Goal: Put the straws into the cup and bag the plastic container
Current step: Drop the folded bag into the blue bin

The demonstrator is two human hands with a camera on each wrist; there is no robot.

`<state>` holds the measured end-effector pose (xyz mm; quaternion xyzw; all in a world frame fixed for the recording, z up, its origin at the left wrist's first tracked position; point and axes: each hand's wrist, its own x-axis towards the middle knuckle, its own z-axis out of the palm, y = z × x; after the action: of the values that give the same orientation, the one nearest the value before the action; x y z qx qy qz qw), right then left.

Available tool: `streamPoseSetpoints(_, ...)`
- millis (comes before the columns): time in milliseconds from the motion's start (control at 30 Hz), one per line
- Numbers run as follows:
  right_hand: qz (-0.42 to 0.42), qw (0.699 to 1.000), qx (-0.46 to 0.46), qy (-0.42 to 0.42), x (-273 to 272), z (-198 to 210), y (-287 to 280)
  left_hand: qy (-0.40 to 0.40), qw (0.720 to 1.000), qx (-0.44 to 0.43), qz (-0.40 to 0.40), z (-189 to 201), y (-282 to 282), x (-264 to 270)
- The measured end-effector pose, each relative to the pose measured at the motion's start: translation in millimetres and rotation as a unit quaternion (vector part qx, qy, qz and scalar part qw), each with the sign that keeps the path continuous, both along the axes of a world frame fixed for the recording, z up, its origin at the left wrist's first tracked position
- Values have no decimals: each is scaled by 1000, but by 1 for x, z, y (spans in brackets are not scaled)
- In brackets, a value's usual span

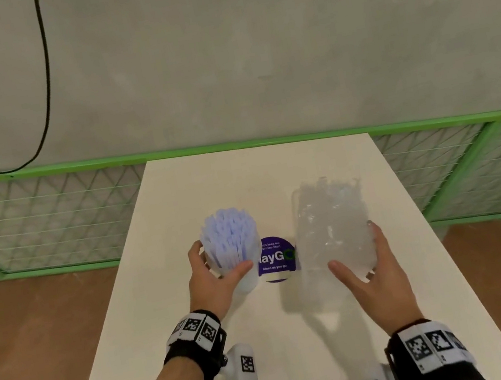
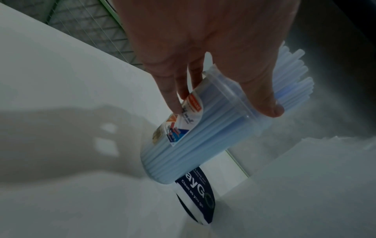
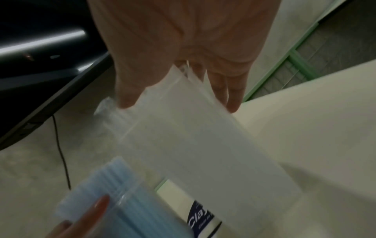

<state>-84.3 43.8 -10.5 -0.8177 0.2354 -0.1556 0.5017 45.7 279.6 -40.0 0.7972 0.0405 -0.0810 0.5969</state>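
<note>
A clear plastic cup (image 1: pixel 246 279) with a colored label is packed with several pale blue straws (image 1: pixel 231 230) that stick out of its top. My left hand (image 1: pixel 220 257) grips the cup from the left side, thumb in front; its base is at the table by a purple sticker. In the left wrist view the cup (image 2: pixel 183 145) leans under my left hand (image 2: pixel 223 110), with the straws (image 2: pixel 295 77) past the thumb. My right hand (image 1: pixel 352 244) holds a clear crinkled plastic bag (image 1: pixel 331 219) upright to the right of the cup. The right wrist view shows the bag (image 3: pixel 193 136) pinched between thumb and fingers of my right hand (image 3: pixel 180 105).
The white table (image 1: pixel 240 175) carries a round purple sticker (image 1: pixel 276 259) between cup and bag. A white tagged device (image 1: pixel 242 372) with a cable lies near the front edge. A green mesh fence (image 1: pixel 46 219) runs behind the table, and a black cable (image 1: pixel 45 75) hangs on the wall.
</note>
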Motion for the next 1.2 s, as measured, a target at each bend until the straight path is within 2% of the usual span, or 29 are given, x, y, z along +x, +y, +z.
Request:
streamPoseSetpoints(133, -14, 1000, -14, -21, 28, -8, 4, 1, 1000, 5, 3, 2, -10, 19)
streamPoseSetpoints(267, 0, 1000, -17, -18, 80, -5, -12, -1, 1000, 15, -1, 2, -23, 62)
streamPoseSetpoints(600, 2, 1000, -7, -14, 263, -1, -63, -10, 1000, 10, -5, 6, -78, 225)
streamPoseSetpoints(767, -2, 1000, -13, -7, 335, -6, -82, -16, 1000, 13, -8, 10, -106, 294)
streamPoseSetpoints(933, -5, 1000, -24, -2, 374, -3, -92, -20, 1000, 11, -12, 13, -118, 333)
streamPoseSetpoints(1200, -6, 1000, -12, 10, 394, -1, -95, -18, 1000, 8, -14, 10, -118, 350)
